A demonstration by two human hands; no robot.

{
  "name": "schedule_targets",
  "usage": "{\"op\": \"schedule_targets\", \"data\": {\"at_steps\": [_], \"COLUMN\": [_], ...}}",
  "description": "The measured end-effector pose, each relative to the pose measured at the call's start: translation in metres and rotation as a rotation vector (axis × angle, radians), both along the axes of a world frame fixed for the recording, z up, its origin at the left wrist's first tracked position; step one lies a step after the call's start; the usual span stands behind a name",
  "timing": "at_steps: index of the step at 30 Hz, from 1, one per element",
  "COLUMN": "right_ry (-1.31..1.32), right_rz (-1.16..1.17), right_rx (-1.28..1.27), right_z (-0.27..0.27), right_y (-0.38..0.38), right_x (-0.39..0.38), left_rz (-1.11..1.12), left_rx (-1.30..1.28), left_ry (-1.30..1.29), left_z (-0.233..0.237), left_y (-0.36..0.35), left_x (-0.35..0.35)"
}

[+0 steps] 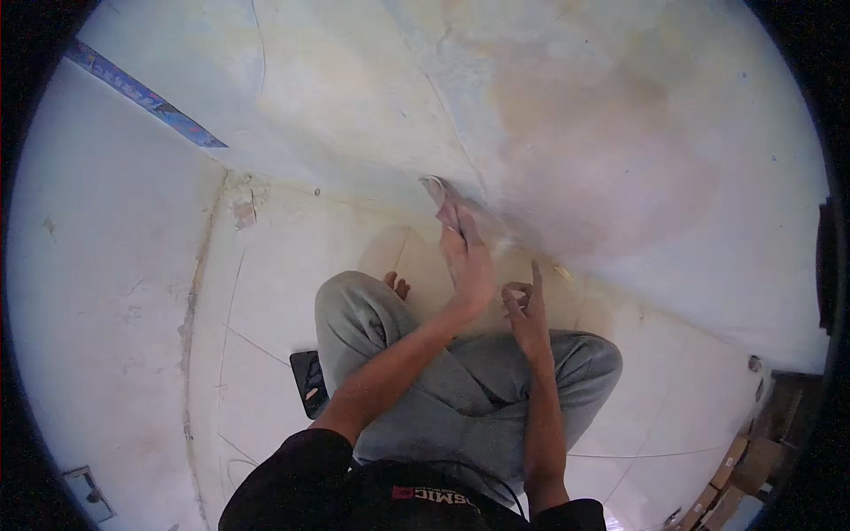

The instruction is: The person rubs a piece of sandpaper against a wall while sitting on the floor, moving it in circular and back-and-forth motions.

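Note:
My left hand (464,243) reaches up to the low part of the patchy wall (354,106), its fingers pressed on a thin, greyish folded sheet (435,189) that touches the wall surface. Lower and to the right, my right hand (529,308) is held above my lap, with the index finger stretched out and the other fingers curled round a small whitish piece (520,298). The grey trousers (469,380) of my crossed legs lie below both hands.
A black phone (309,384) lies on the tiled floor (266,301) beside my knee. A blue patterned strip (150,100) runs along the wall at upper left. Cardboard boxes (753,465) stand at lower right. Cracks mark the wall.

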State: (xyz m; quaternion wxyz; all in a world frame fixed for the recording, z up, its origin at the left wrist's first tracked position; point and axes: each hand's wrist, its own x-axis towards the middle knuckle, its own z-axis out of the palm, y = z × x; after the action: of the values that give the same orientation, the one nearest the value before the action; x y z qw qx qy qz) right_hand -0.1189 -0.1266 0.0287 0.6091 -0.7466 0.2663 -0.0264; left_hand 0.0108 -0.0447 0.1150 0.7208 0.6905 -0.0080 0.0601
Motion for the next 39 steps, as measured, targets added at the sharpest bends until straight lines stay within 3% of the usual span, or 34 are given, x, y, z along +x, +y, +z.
{"op": "schedule_targets", "data": {"at_steps": [2, 4, 6, 9, 12, 14, 19, 21, 25, 27, 28, 30, 33, 36, 39], "right_ry": [0.005, 0.005, 0.007, 0.002, 0.038, 0.022, 0.017, 0.007, 0.036, 0.036, 0.013, -0.015, 0.032, 0.052, 0.058], "right_rz": [0.002, 0.003, -0.002, 0.002, -0.001, 0.016, 0.009, 0.012, 0.002, 0.009, 0.008, 0.005, 0.005, 0.012, 0.006], "right_rx": [-0.015, -0.016, -0.018, -0.028, -0.001, -0.062, -0.037, -0.039, -0.03, -0.052, -0.042, -0.032, -0.03, -0.04, 0.005], "right_z": [0.002, 0.006, 0.008, 0.009, 0.012, 0.003, -0.002, -0.001, 0.0, -0.004, -0.006, -0.006, 0.0, 0.007, 0.008], "right_y": [0.0, 0.002, 0.002, 0.002, 0.002, 0.0, 0.0, 0.0, 0.0, -0.001, -0.001, -0.001, 0.0, 0.001, 0.001], "right_x": [0.002, 0.003, 0.002, 0.004, 0.003, 0.001, 0.001, 0.0, 0.002, 0.0, -0.001, 0.0, 0.002, 0.003, 0.003], "left_rz": [0.024, 0.047, 0.015, -0.04, 0.03, 0.029, 0.02, -0.021, 0.046, -0.098, -0.099, 0.019, -0.006, -0.095, -0.079], "left_rx": [0.015, 0.029, -0.134, 0.072, -0.14, -0.076, -0.054, -0.01, 0.021, 0.006, 0.006, -0.002, -0.103, -0.036, -0.028], "left_ry": [-0.033, -0.061, 0.146, 0.157, 0.124, 0.089, 0.085, 0.218, 0.086, 0.408, 0.41, 0.028, 0.171, 0.26, 0.088], "left_z": [-0.029, -0.022, -0.009, -0.026, -0.031, -0.038, -0.02, -0.02, -0.018, -0.003, -0.012, -0.027, -0.016, -0.006, -0.029], "left_y": [-0.001, 0.0, 0.001, 0.004, 0.002, -0.001, 0.003, 0.005, 0.003, 0.008, 0.006, 0.0, 0.002, 0.007, 0.003], "left_x": [0.004, 0.007, 0.007, 0.001, 0.013, 0.004, 0.006, 0.004, 0.003, 0.002, 0.001, 0.002, 0.005, 0.003, -0.002]}}
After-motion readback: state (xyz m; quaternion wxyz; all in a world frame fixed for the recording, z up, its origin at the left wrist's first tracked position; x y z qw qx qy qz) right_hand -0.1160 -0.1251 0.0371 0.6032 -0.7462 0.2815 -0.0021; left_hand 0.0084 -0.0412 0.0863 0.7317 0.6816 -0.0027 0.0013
